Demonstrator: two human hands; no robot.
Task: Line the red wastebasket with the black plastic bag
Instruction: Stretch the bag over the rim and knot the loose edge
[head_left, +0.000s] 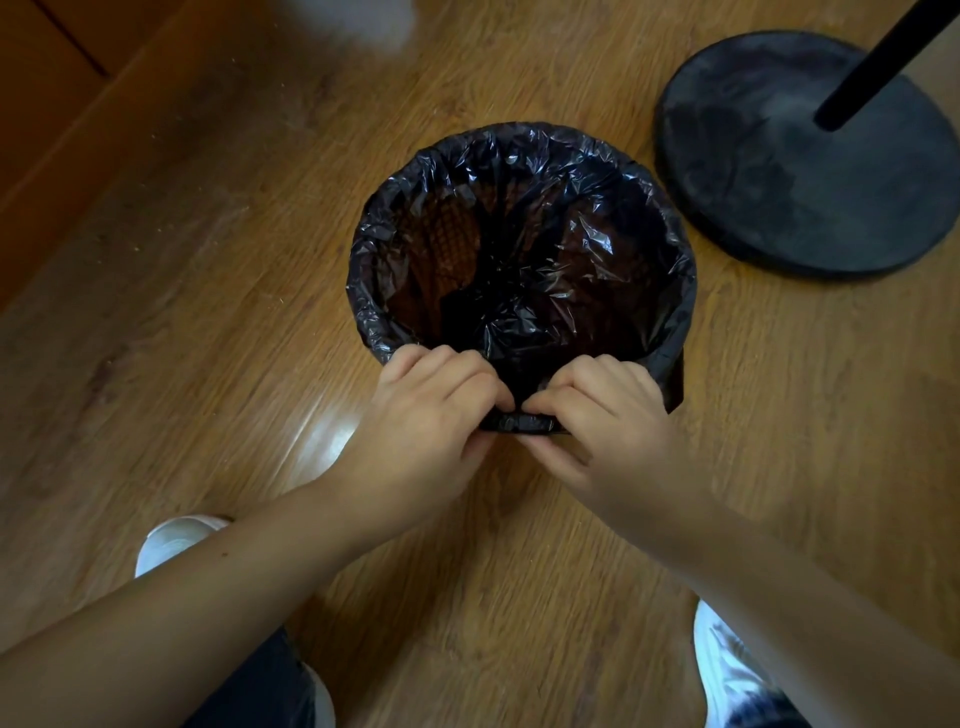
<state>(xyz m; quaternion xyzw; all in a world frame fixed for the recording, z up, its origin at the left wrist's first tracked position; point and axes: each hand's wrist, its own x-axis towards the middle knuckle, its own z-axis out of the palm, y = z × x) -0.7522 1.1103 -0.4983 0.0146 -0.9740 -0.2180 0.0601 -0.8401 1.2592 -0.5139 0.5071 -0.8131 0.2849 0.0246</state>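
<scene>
The wastebasket (448, 240) stands on the wooden floor (208, 322), its red mesh showing faintly through the black bag (576, 244), which sits inside it and is folded down over the rim all the way round. At the wastebasket's near rim, the left hand (426, 410) and right hand (608, 415) are both curled tight, pinching a gathered strip of loose bag between them. Pulling that strip too hard could tear the thin plastic, drag the far fold off the rim, or tip the light wastebasket towards the person. A round stand base (779, 176) lies just beyond the wastebasket.
</scene>
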